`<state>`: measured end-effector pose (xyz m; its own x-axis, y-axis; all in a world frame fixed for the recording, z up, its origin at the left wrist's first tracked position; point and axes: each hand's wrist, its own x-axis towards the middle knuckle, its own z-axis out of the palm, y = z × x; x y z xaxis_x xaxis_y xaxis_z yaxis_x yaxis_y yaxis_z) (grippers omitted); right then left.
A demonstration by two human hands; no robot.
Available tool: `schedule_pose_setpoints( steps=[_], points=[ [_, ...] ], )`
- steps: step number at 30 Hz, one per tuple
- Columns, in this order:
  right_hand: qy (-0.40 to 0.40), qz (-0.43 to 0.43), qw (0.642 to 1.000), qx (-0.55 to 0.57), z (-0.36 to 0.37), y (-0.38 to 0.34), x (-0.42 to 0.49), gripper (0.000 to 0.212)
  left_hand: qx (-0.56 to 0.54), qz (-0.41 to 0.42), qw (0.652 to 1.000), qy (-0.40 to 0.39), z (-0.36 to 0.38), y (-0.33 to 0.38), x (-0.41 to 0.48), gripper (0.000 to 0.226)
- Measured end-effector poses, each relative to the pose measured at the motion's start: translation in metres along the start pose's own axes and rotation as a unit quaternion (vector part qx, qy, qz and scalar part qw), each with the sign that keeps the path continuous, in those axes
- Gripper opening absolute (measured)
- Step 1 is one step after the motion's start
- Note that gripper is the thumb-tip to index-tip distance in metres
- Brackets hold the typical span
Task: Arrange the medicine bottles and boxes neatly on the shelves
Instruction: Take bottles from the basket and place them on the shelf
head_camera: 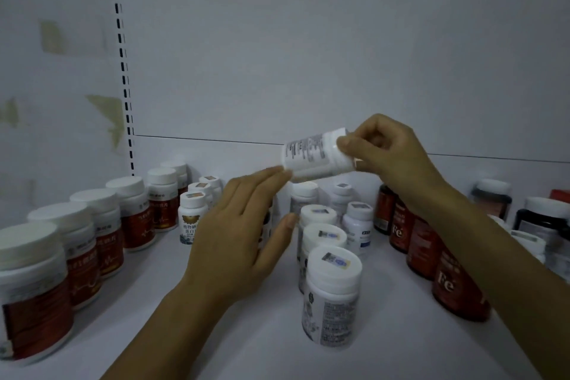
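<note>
My right hand (385, 151) grips the cap end of a small white medicine bottle (311, 153), held tilted on its side above the shelf (216, 333). My left hand (240, 231) is spread, its fingertips touching the bottle's base. Below stands a row of white bottles, the nearest one (333, 296) with a sticker on its cap. A line of red-labelled white-capped jars (34, 290) runs along the left. Dark red bottles marked Fe (453, 284) stand on the right, partly behind my right forearm.
The white back panel (308, 55) rises behind the bottles, with a slotted upright (123, 71) at its left. More small white bottles (192, 216) sit behind my left hand. Dark jars (539, 219) crowd the far right.
</note>
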<state>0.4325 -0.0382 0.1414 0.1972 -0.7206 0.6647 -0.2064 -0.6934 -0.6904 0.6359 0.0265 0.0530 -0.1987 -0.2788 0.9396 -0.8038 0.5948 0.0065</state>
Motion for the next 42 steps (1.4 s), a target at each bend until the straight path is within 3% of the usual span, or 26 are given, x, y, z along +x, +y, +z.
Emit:
schedule_pose_setpoints(
  steps=[3, 6, 9, 12, 17, 24, 29, 32, 42],
  points=[
    [-0.072, 0.012, 0.982, 0.175, -0.01, 0.003, -0.034, 0.025, -0.092, -0.055, 0.994, 0.002, 0.002, 0.002, -0.002, 0.057],
    [-0.096, 0.008, 0.966, 0.24, -0.009, 0.011, -0.054, 0.032, -0.175, -0.065, 0.982, -0.023, 0.004, 0.007, -0.004, 0.061],
    [-0.108, 0.004, 0.956, 0.271, -0.006, 0.011, -0.062, 0.04, -0.166, -0.045, 0.985, -0.005, 0.001, 0.01, -0.002, 0.057],
    [-0.141, 0.016, 0.959, 0.246, -0.003, 0.011, -0.065, 0.066, -0.157, -0.016, 0.987, 0.028, -0.001, 0.01, -0.002, 0.048],
    [-0.133, 0.027, 0.972, 0.191, -0.002, 0.01, -0.07, 0.036, -0.15, 0.03, 0.987, 0.054, 0.0, 0.006, -0.003, 0.047],
    [-0.101, 0.027, 0.969, 0.222, 0.001, 0.006, -0.072, 0.06, -0.155, 0.087, 0.983, 0.042, 0.0, 0.009, -0.002, 0.042],
    [-0.109, -0.001, 0.958, 0.266, 0.0, 0.006, -0.075, 0.07, -0.159, 0.052, 0.985, 0.041, -0.001, 0.017, 0.0, 0.056],
    [-0.127, -0.024, 0.955, 0.267, 0.001, 0.009, -0.077, 0.059, -0.168, 0.004, 0.985, 0.049, -0.003, 0.017, 0.002, 0.063],
    [-0.131, 0.01, 0.952, 0.276, 0.004, 0.009, -0.077, 0.06, -0.227, -0.014, 0.974, 0.011, 0.004, 0.013, -0.005, 0.05]
  ],
)
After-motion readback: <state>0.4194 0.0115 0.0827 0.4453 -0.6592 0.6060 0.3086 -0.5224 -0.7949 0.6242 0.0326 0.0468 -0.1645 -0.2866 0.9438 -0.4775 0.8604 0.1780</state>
